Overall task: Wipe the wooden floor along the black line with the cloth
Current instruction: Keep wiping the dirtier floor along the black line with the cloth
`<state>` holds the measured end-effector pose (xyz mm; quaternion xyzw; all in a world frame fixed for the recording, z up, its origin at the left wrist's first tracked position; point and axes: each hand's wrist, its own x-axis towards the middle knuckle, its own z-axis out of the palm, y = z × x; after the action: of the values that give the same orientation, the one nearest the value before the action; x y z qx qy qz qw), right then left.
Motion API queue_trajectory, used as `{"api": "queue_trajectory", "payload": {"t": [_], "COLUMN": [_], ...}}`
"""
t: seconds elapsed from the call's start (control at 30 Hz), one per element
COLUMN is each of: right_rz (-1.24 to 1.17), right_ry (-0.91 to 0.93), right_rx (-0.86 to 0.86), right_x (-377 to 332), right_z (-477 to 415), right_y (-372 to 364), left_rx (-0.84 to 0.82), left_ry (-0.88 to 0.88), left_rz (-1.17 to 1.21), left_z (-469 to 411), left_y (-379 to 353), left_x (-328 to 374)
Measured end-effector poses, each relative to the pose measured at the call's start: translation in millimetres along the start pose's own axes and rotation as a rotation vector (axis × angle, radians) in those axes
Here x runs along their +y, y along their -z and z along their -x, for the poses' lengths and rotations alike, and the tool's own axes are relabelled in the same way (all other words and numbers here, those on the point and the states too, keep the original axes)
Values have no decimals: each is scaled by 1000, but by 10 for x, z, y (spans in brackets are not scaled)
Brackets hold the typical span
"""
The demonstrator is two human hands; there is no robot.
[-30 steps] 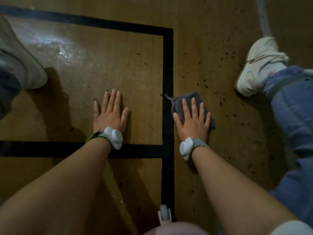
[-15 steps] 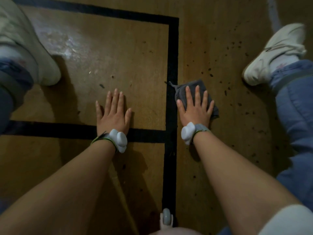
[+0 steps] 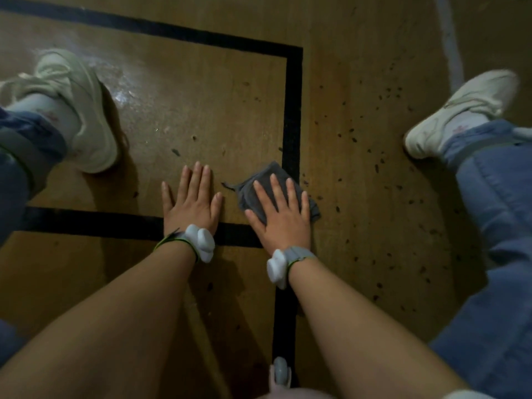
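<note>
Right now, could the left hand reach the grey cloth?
Probably yes. The left hand lies flat on the floor right beside the cloth, with only a strip of bare wood between them. The right hand presses flat on the cloth, though.

Open wooden floor (image 3: 359,96) ahead along black line (image 3: 292,110); 2 shoes flank it, left shoe (image 3: 83,110), right shoe (image 3: 457,110), well apart.

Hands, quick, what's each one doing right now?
Left hand: open, flat on the wooden floor.
Right hand: open, straight fingers pressing the grey cloth.
</note>
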<state>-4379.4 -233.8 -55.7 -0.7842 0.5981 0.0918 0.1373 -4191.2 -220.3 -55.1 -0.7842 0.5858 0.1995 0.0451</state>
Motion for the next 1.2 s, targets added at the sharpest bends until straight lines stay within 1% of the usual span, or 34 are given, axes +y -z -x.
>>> {"api": "queue_trajectory", "payload": {"t": [0.07, 0.2, 0.27, 0.3, 0.53, 0.67, 0.73, 0.9, 1.07, 1.2], "right_rz": [-39, -118, -100, -88, -75, -122, -121, -105, -71, -81], "right_ry": [-98, -371, -462, -476, -501, -513, -460, -244, -219, -215], "right_rx": [-6, 17, 68, 88, 93, 95, 91, 105, 146, 136], "right_x": [237, 772, 824, 809, 764, 544, 332, -164, -214, -205], "right_z": [52, 211, 228, 228, 184, 163, 174, 239, 237, 242], "right_y": [24, 101, 91, 76, 28, 24, 2, -139, -213, -194], "left_rx": [-16, -16, -9, -5, 2, -2, -12, -9, 13, 3], "left_ry": [-11, -36, -32, -29, -43, -45, -47, -24, -22, -30], "left_rz": [10, 36, 36, 32, 48, 50, 53, 34, 19, 27], "left_z": [-1, -16, -16, -10, -11, -24, -30, -20, -22, -19], "left_y": [10, -13, -20, -22, -24, -30, -32, -23, -43, -49], "left_x": [-1, -30, -33, -31, -35, -52, -61, -35, -37, -47]}}
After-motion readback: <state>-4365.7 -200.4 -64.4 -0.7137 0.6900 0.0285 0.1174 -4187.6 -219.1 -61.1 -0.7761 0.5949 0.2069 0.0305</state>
